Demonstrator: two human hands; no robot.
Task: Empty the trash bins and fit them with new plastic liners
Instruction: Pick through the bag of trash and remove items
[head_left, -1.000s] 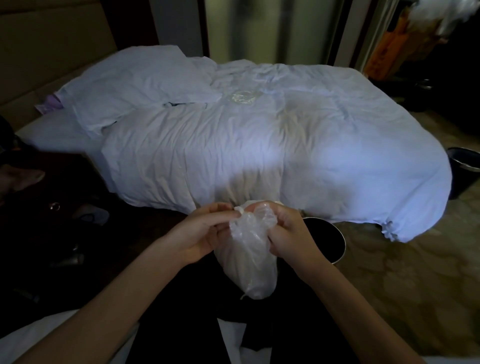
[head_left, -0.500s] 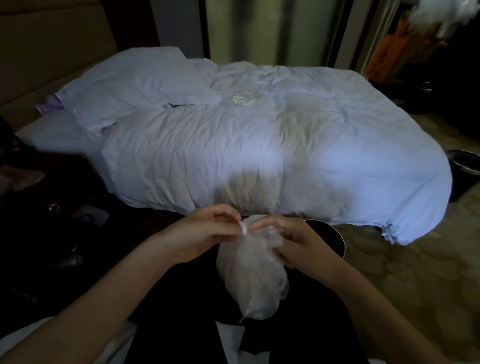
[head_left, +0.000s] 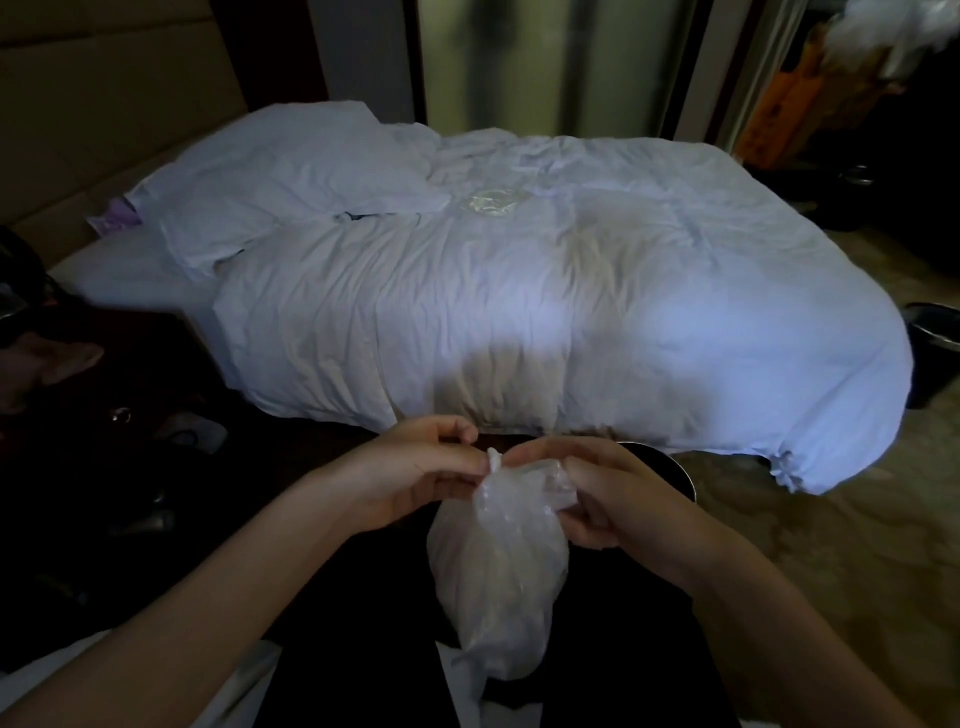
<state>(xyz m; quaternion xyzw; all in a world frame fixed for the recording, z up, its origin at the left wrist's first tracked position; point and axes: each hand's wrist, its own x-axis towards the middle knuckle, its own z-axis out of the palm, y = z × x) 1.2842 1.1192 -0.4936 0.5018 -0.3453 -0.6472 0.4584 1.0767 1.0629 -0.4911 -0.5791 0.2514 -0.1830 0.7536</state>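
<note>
A translucent white plastic bag hangs bunched in front of me, its top gathered between both hands. My left hand pinches the twisted top edge of the bag. My right hand grips the bunched plastic just right of that. A dark round trash bin with a metal rim stands on the floor behind my right hand, mostly hidden. A second dark bin stands at the right edge past the bed's corner. A crumpled clear plastic piece lies on the bed.
A bed with a rumpled white duvet and pillows fills the middle. Dark furniture and small items sit at the left. Patterned floor lies to the right. Orange cloth hangs at the far right back.
The bag has sunk lower and my hands have drawn its top into a tighter twist, with my left fingers now pinching the small end.
</note>
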